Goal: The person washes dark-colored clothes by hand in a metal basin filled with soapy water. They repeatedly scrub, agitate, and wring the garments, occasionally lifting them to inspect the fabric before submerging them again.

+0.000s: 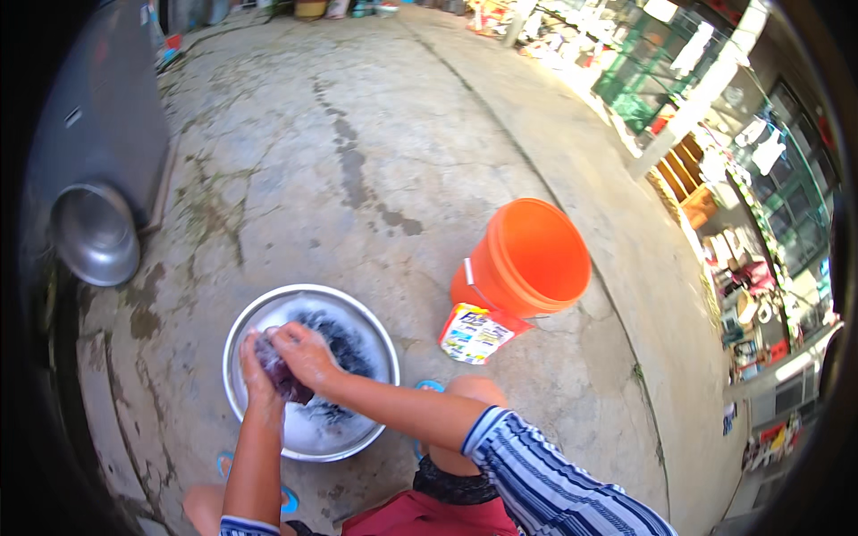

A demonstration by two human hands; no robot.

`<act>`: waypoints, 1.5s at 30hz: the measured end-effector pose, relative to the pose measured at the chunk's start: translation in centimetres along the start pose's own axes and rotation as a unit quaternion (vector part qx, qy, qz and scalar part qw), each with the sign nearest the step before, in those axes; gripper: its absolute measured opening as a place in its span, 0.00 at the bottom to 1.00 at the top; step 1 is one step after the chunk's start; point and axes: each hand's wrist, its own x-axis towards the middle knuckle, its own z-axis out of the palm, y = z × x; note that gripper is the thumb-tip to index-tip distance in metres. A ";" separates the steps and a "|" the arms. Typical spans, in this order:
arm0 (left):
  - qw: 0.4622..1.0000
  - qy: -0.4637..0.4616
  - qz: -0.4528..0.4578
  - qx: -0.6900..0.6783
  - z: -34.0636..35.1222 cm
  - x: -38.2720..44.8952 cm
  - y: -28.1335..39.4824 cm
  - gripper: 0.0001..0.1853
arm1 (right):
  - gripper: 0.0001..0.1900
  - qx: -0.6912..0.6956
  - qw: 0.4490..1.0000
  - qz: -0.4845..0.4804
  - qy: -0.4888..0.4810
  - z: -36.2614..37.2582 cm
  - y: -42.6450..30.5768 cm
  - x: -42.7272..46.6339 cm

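Between them, my left hand (pixel 259 374) and my right hand (pixel 303 353) grip a wet, bunched dark purple cloth (pixel 285 378) with suds on it. Both hands are over the left part of a round metal basin (pixel 392 348), which stands on the ground in front of me. Whitish soapy water fills the basin, and a dark blue or black cloth (pixel 348 348) lies partly sunk in it, to the right of my hands. The cloth's lower end hangs below my fingers.
An orange plastic bucket (pixel 472 264) stands right of the basin, with a printed detergent packet (pixel 472 335) against its near side. An empty metal basin (pixel 97 234) leans by a grey panel (pixel 100 114) at left. The ground is cracked concrete. Laundry hangs at upper right, and my slippered feet flank the basin.
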 end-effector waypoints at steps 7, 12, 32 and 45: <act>0.971 -0.024 0.109 0.213 5.6 -3.6 1.4 0.22 | 0.18 -0.104 0.974 -0.074 0.189 -1.3 1.9 2.2; 0.989 0.018 0.050 0.137 1.1 -0.1 -0.7 0.24 | 0.19 -0.092 0.986 -0.078 0.117 0.0 0.3 0.0; 0.973 -0.175 -0.029 0.145 6.0 -2.6 3.2 0.32 | 0.10 -0.082 0.974 -0.171 0.124 -1.7 -2.0 0.0; 0.986 0.065 0.002 0.154 4.4 -0.5 1.8 0.20 | 0.12 -0.095 0.973 -0.150 0.145 1.9 -1.0 -3.0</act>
